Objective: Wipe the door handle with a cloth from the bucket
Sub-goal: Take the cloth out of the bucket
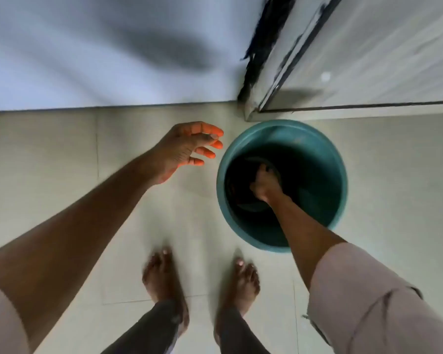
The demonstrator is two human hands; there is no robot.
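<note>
A teal bucket (322,154) stands on the tiled floor just below the door frame. Deep inside it lies a dark cloth (243,198), hard to make out in the shadow. My right hand (265,186) reaches down into the bucket with its fingers closed on that cloth. My left hand (187,149) hovers to the left of the bucket rim, fingers spread, holding nothing. No door handle is in view.
A pale door (381,47) with a dark-edged frame (264,62) rises at the upper right. A white wall (100,47) fills the upper left. My bare feet (164,277) stand on the tiled floor (62,149) below the bucket.
</note>
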